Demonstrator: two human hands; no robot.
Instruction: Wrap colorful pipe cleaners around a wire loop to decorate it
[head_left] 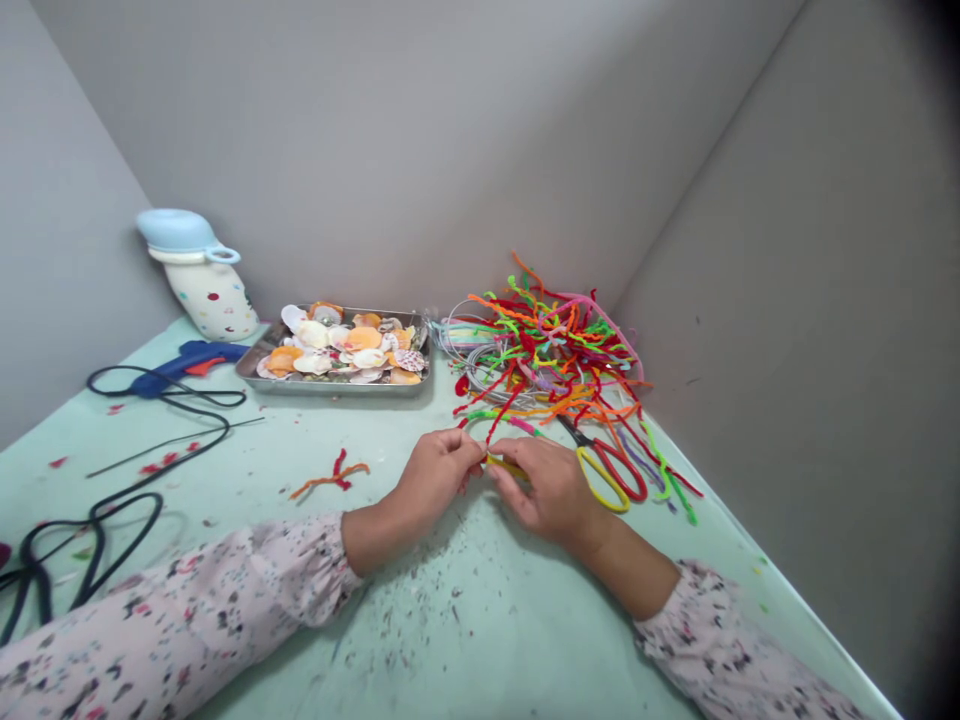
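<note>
My left hand (433, 478) and my right hand (553, 490) meet fingertip to fingertip above the middle of the table. Both are closed in a pinch on a red pipe cleaner (501, 418), whose free end sticks up and away from me. Just beyond the fingers curves a band (522, 427) covered in green, pink and red fuzz. A bit of yellow shows under my right fingers; whether it belongs to the band is hidden. Scissors (615, 470) with red and yellow handles lie right beside my right hand. Left of my left hand rests a twisted orange and red pipe cleaner piece (331, 477).
A metal tray (337, 388) of seashells stands at the back, with a tangled heap of pipe cleaners (562, 340) to its right. At left are a blue glue gun (180, 365), its looping black cord (112, 510) and a white bottle (210, 295). Grey walls enclose the table.
</note>
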